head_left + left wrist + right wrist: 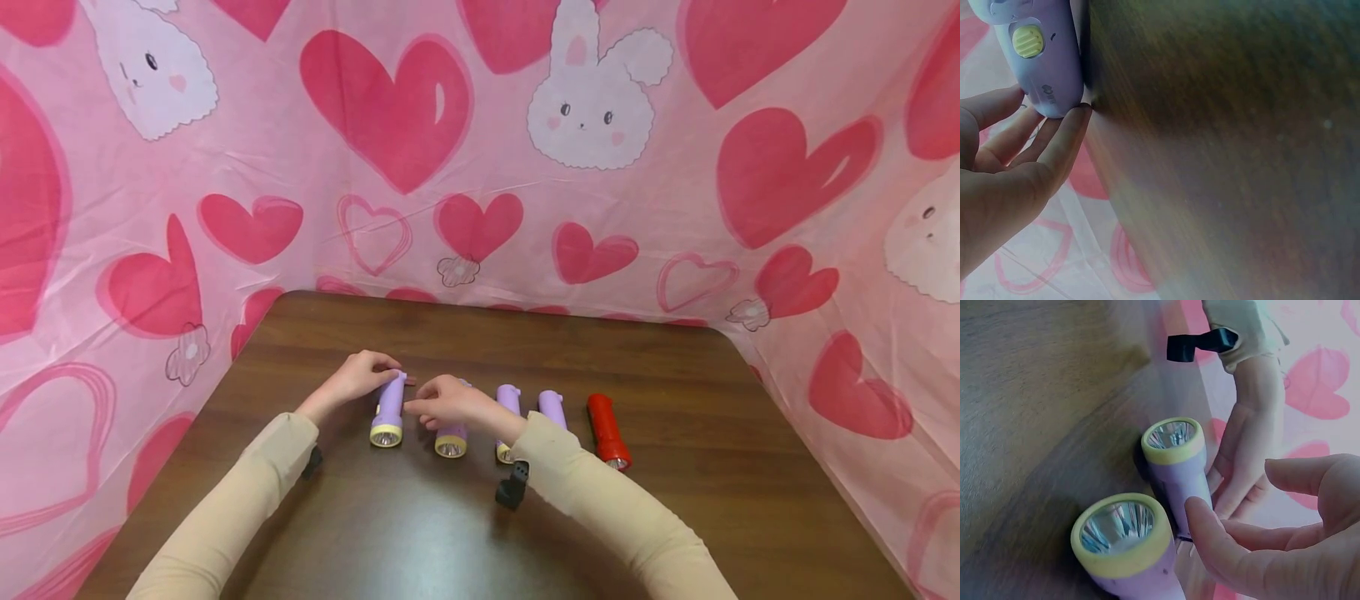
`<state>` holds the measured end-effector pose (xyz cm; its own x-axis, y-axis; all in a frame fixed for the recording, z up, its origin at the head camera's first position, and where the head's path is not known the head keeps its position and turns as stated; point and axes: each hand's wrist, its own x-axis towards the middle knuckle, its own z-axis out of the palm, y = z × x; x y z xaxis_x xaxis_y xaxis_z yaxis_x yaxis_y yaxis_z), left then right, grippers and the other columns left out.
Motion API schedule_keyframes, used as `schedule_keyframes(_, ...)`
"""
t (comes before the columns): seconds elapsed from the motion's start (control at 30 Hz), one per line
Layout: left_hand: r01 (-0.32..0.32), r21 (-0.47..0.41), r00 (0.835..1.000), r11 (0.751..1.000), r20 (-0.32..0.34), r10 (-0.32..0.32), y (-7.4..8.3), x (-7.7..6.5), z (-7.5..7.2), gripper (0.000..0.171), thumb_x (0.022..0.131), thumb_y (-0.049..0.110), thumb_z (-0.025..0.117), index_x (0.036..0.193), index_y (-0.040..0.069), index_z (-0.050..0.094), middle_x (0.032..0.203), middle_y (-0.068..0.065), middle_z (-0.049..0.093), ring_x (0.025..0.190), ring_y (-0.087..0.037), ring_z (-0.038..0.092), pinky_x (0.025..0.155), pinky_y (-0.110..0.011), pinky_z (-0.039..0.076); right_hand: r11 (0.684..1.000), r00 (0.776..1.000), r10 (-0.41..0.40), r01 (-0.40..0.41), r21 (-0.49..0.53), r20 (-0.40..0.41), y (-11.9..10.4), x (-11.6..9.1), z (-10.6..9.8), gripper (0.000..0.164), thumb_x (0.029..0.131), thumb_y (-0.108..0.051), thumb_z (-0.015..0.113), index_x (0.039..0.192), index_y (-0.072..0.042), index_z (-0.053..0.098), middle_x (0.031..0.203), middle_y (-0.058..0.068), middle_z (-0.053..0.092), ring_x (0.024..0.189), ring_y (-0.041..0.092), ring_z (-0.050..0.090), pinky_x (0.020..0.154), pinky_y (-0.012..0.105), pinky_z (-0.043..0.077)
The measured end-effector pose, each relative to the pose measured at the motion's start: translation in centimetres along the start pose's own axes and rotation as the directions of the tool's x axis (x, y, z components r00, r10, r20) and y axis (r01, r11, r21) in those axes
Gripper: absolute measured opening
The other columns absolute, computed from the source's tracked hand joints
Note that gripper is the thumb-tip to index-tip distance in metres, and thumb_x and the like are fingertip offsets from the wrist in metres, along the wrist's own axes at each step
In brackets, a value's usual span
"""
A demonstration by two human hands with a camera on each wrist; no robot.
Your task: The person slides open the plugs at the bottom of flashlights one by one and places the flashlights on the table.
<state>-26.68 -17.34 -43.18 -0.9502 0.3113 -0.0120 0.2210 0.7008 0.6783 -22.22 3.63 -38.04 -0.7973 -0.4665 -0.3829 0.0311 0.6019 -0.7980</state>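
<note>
left hand (pixel 358 377) — fingers pinching leftmost purple flashlight (pixel 390 407); right hand (pixel 453 400) just beside — fingers loosely parted

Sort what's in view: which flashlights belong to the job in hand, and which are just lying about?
In the job, it seems:
leftmost purple flashlight, held by the left hand
second purple flashlight, partly behind the right hand

Seemingly just lying about, though in the same row so perhaps needed:
third purple flashlight
fourth purple flashlight
red flashlight
</note>
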Motion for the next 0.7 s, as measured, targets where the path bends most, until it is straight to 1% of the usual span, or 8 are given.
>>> schedule_keyframes(0.13,0.014,-0.011,1.0,1.0,0.015,-0.014,0.1,-0.1,0.0,0.028,0.097,0.016,0.06,0.115,-0.004,0.068,0.114,-0.024,0.07,0.1,-0.033,0.066,0.092,-0.05,0.055,1.0,1.0,-0.002,0.002,-0.012,-0.012,0.4,-0.4,-0.6,0.046,0.094,-0.027,0.067,0.126,0.005,0.061,0.111,0.02,0.071,0.098,0.028,0.072,0.082,0.035,0.06)
schedule_keyframes(0.2,0.022,-0.017,1.0,1.0,0.019,-0.022,0.1,-0.1,0.0,0.029,0.098,0.017,0.06,0.116,-0.004,0.068,0.115,-0.024,0.07,0.101,-0.033,0.066,0.092,-0.05,0.055,1.0,1.0,-0.011,0.011,-0.022,-0.019,0.7,-0.6,-0.9,0.046,0.094,-0.028,0.067,0.126,0.005,0.06,0.112,0.022,0.071,0.099,0.029,0.072,0.082,0.034,0.06)
schedule_keyframes(0.33,0.029,-0.021,0.999,0.999,0.024,-0.028,0.2,-0.3,0.0,0.029,0.098,0.018,0.06,0.117,-0.003,0.068,0.116,-0.024,0.07,0.101,-0.032,0.065,0.092,-0.049,0.055,1.0,0.999,-0.02,0.02,-0.009,-0.031,1.2,-0.9,-1.3,0.046,0.094,-0.025,0.067,0.126,0.008,0.059,0.113,0.024,0.07,0.1,0.03,0.072,0.08,0.032,0.061)
schedule_keyframes(0.4,0.029,-0.023,0.999,0.999,0.027,-0.028,0.2,-0.3,0.0,0.03,0.098,0.018,0.06,0.118,-0.003,0.068,0.116,-0.024,0.07,0.101,-0.033,0.065,0.092,-0.049,0.055,1.0,0.999,-0.019,0.019,0.0,-0.037,1.4,-1.0,-1.6,0.046,0.095,-0.024,0.066,0.126,0.008,0.059,0.112,0.024,0.07,0.098,0.029,0.073,0.079,0.031,0.061)
schedule_keyframes(0.57,0.02,-0.026,1.0,0.999,0.021,-0.019,0.1,-0.3,0.1,0.03,0.098,0.017,0.06,0.119,-0.003,0.068,0.118,-0.025,0.069,0.103,-0.035,0.066,0.093,-0.051,0.055,1.0,0.998,-0.008,0.008,-0.012,-0.063,1.9,-1.5,-2.2,0.044,0.095,-0.025,0.066,0.124,0.007,0.061,0.106,0.021,0.072,0.087,0.02,0.073,0.079,0.031,0.061)
schedule_keyframes(0.63,0.012,-0.026,1.0,1.0,0.017,-0.011,0.0,-0.3,0.1,0.029,0.098,0.017,0.059,0.118,-0.003,0.068,0.118,-0.025,0.069,0.102,-0.034,0.066,0.092,-0.05,0.056,1.0,0.998,-0.002,0.003,0.007,-0.065,2.1,-1.7,-2.4,0.043,0.095,-0.024,0.066,0.123,0.008,0.061,0.106,0.02,0.072,0.086,0.019,0.072,0.08,0.033,0.061)
schedule_keyframes(0.7,0.017,-0.033,1.0,0.999,0.017,-0.016,0.0,-0.3,0.1,0.029,0.098,0.017,0.06,0.118,-0.003,0.069,0.117,-0.025,0.069,0.101,-0.034,0.066,0.092,-0.05,0.056,1.0,0.998,-0.001,0.003,0.023,-0.064,2.3,-1.9,-2.5,0.041,0.095,-0.023,0.066,0.121,0.008,0.061,0.106,0.02,0.072,0.086,0.018,0.072,0.081,0.033,0.061)
